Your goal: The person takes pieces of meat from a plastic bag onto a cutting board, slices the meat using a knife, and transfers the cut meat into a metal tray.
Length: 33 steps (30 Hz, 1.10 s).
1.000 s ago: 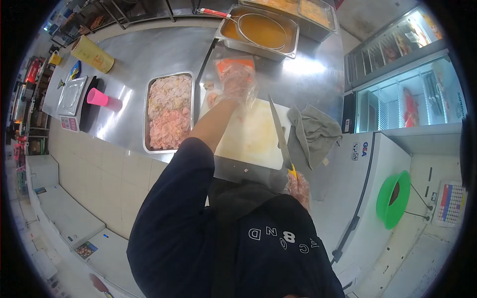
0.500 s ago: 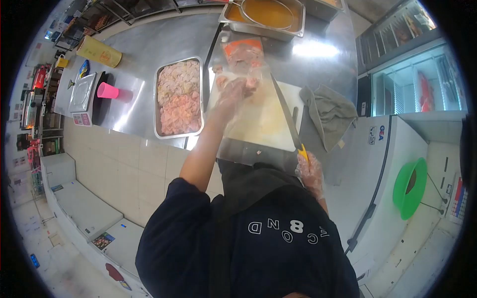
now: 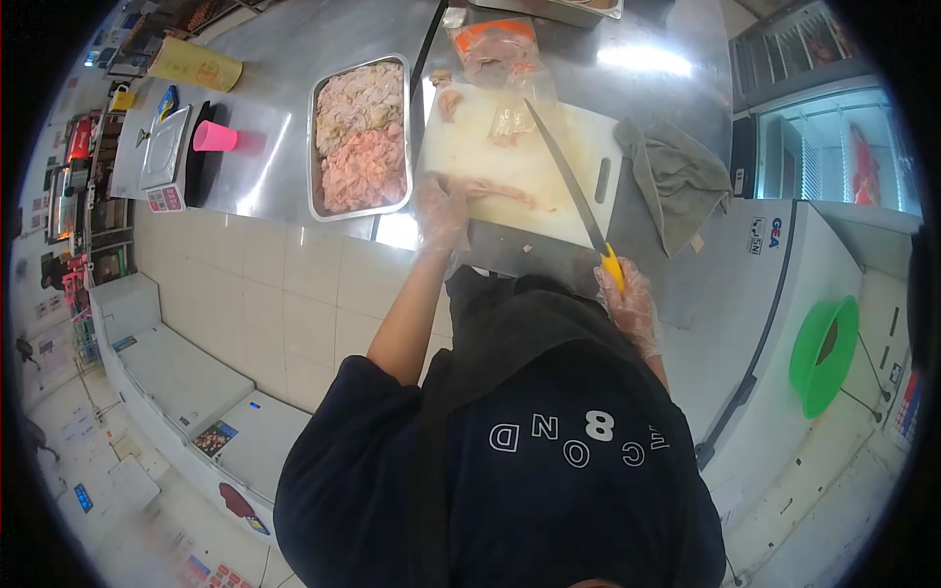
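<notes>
My right hand, in a clear plastic glove, grips the yellow handle of a long knife. The blade slants up and left over the white cutting board. My left hand, also gloved, is closed at the left end of a strip of raw meat along the board's near side. Small meat pieces lie at the board's upper left. An orange-and-clear plastic bag with meat in it rests at the far edge, its clear end over the board.
Left of the board stands a metal tray of chopped raw meat. A grey cloth lies to the right. Further left are a pink cup, a scale and a yellow roll. A white freezer stands at right.
My left hand has moved from the bag end toward me, to the board's near left corner, with a meat strip now there. The knife stays in my right hand. The view has shifted.
</notes>
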### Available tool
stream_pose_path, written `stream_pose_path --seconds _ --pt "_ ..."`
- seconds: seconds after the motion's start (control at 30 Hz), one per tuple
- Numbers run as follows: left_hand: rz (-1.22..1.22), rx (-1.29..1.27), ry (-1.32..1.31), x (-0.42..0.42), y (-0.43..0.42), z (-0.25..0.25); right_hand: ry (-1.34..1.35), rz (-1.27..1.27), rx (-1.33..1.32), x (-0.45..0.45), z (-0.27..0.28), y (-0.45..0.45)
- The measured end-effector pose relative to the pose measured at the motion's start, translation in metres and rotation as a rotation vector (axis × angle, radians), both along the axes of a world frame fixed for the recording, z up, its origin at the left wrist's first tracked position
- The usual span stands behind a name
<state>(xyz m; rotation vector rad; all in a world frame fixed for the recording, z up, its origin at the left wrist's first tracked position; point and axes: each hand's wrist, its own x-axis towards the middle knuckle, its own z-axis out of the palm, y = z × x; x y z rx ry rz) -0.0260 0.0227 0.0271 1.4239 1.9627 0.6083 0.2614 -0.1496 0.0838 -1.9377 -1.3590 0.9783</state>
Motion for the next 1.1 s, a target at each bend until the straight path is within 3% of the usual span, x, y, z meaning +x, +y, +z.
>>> stream_pose_path --seconds 0.03,0.07,0.13,0.17,0.23,0.33,0.5,0.57,0.67,0.73,0.83,0.97,1.03,1.1 --pt "0.061 0.181 0.086 0.001 -0.004 -0.006 0.049 -0.01 -0.046 -0.002 0.0 0.0" --pt "0.065 0.179 0.087 0.002 -0.006 -0.011 0.098 -0.019 -0.091 -0.002 -0.001 0.0" --pt "-0.202 0.744 0.272 0.007 -0.009 -0.01 0.071 0.02 -0.097 0.003 -0.012 -0.001" --pt "-0.2 0.743 0.271 0.012 -0.01 -0.01 0.044 0.055 -0.099 0.006 -0.018 -0.003" --pt "-0.701 0.605 0.349 0.027 -0.01 0.01 -0.011 0.067 -0.12 0.01 -0.028 -0.007" --pt "-0.77 0.419 0.377 0.038 0.002 -0.009 -0.049 0.077 -0.157 0.009 -0.029 -0.007" --pt "-0.434 0.415 0.302 0.068 0.017 -0.023 -0.097 0.078 -0.093 -0.004 -0.017 -0.001" --pt "-0.369 0.429 0.236 0.069 0.015 -0.024 0.057 0.067 -0.088 -0.011 -0.002 0.007" --pt "-0.387 0.648 0.188 0.05 0.003 -0.038 0.096 0.109 -0.159 -0.018 0.013 0.016" --pt "-0.181 0.747 0.165 0.038 -0.004 -0.037 0.05 0.169 -0.169 -0.019 0.012 0.021" --pt "-0.214 0.581 0.231 0.033 -0.007 -0.03 -0.036 0.256 -0.265 -0.025 0.015 0.027" --pt "-0.184 0.568 0.247 0.053 -0.004 -0.03 -0.136 0.323 -0.34 -0.033 0.016 0.034" --pt "-0.201 0.405 0.356 0.061 -0.002 -0.03 -0.13 0.321 -0.418 -0.039 0.016 0.04" --pt "-0.182 0.436 0.322 0.063 -0.001 -0.032 -0.129 0.309 -0.499 -0.045 0.014 0.045"
